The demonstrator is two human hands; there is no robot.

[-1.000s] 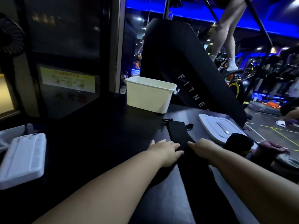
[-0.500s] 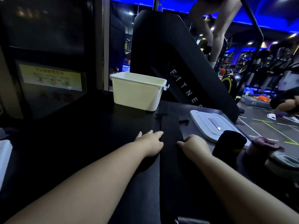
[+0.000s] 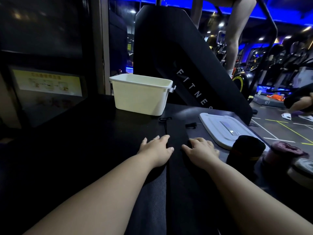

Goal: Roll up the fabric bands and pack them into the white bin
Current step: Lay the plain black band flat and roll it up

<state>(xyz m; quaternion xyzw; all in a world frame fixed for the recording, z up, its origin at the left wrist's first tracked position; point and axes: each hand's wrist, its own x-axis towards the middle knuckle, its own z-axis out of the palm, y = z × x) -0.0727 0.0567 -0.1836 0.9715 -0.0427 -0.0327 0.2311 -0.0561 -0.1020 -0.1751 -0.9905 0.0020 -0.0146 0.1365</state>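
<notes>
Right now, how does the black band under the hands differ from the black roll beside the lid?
The flat band lies unrolled along the table toward the white bin; the black roll stands wound up. The left hand and right hand rest on the flat band; no hand touches the black roll. Both are dark fabric, both outside the bin.

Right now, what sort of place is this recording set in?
Most likely a commercial gym. Behind the white bin rises a black machine lettered FITNES along its side, rows of exercise machines fill the blue-lit room at right, and painted floor lines mark out a training zone.
</notes>
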